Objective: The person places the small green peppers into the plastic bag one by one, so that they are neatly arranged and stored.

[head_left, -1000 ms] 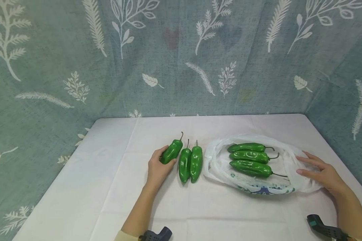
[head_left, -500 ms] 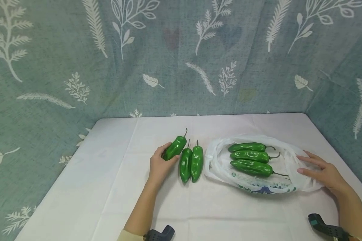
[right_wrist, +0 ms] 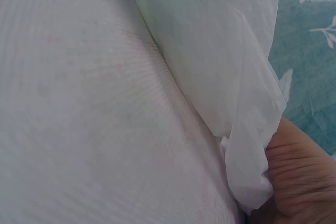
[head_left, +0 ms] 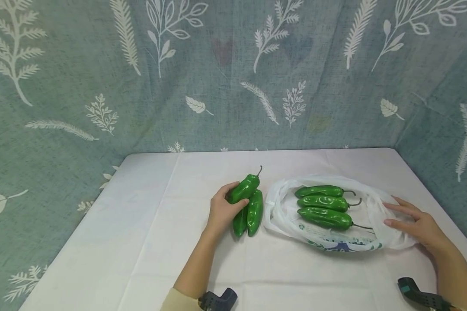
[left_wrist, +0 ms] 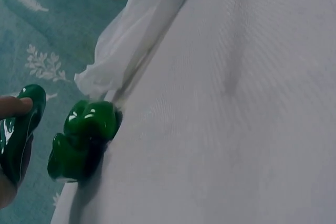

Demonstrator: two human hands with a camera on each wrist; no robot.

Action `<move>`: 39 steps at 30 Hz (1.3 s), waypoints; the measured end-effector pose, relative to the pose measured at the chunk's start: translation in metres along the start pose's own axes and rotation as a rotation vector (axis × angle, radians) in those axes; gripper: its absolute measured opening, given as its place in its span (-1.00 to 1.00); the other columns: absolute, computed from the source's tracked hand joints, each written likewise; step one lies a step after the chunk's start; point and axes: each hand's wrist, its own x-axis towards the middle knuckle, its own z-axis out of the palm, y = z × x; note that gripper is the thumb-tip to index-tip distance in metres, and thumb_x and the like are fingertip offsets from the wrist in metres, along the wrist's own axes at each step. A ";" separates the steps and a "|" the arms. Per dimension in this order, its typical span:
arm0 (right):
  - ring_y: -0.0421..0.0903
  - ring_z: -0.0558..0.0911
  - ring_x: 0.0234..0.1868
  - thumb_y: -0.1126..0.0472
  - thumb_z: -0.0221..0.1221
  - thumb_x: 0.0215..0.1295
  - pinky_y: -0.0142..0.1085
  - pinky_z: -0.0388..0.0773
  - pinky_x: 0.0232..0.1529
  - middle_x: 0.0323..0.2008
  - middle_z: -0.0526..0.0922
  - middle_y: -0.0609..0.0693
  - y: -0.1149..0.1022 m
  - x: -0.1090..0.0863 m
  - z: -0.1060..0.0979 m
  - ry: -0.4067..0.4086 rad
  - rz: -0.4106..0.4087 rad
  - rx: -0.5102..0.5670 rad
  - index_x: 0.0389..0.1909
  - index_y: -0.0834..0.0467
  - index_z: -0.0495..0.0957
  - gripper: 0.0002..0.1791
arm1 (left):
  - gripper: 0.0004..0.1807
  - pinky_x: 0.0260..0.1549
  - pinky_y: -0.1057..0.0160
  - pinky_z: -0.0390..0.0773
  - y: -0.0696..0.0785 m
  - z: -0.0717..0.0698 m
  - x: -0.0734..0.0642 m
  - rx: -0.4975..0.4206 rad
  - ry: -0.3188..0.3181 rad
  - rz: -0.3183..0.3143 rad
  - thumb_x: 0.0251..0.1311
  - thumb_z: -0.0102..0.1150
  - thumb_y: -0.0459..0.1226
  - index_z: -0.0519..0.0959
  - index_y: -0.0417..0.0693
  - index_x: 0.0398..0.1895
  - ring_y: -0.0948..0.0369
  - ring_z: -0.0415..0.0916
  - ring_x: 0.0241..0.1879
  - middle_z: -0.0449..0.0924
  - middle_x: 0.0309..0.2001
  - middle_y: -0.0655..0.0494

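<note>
My left hand (head_left: 225,214) grips a green chili pepper (head_left: 244,186) between thumb and fingers, its stem pointing up and away. The held pepper overlaps two more green peppers (head_left: 254,214) lying side by side on the white tablecloth. Held between thumb and fingers, the same pepper (left_wrist: 20,135) shows at the left edge of the left wrist view, apart from the pair. My right hand (head_left: 422,224) rests with spread fingers on the right side of a white plastic bag (head_left: 393,235). Inside its opening lie three peppers (head_left: 327,217) in a row. The bag hides most of that hand in the right wrist view.
The white-covered table (head_left: 148,242) runs back to a green leaf-patterned cloth (head_left: 218,108) hung behind and at both sides. The bag's left rim lies close beside the two loose peppers. Dark wrist cameras (head_left: 219,299) sit on both wrists.
My left hand has carried its pepper rightward, from left of the pair to over them. My right hand and the bag have stayed put.
</note>
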 end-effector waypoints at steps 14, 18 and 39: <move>0.33 -0.32 0.43 0.06 0.24 0.23 0.41 -0.33 0.23 0.12 -0.03 -0.78 0.002 -0.001 -0.001 0.000 0.005 0.023 0.33 0.04 0.33 -0.37 | -0.42 -0.06 0.09 0.52 0.021 0.039 -0.002 0.012 -0.111 0.103 0.02 0.35 -0.19 0.47 0.04 0.19 0.15 0.46 -0.04 0.52 0.02 0.09; 0.32 -0.31 0.43 0.08 0.24 0.23 0.40 -0.34 0.24 0.12 -0.02 -0.78 0.001 -0.002 0.000 0.006 -0.003 0.021 0.32 0.05 0.34 -0.37 | -0.43 -0.04 0.12 0.50 0.027 0.048 -0.001 0.036 -0.124 0.173 0.01 0.36 -0.20 0.50 0.00 0.17 0.17 0.46 -0.02 0.50 0.04 0.10; 0.32 -0.31 0.43 0.07 0.25 0.22 0.39 -0.33 0.24 0.15 -0.03 -0.76 0.000 -0.001 0.002 0.015 -0.001 0.019 0.32 0.10 0.34 -0.36 | -0.68 -0.19 0.44 0.55 0.039 0.091 0.000 -0.039 -0.333 0.416 0.10 0.28 -0.37 0.61 -0.22 -0.04 0.18 0.60 -0.21 0.64 -0.19 -0.03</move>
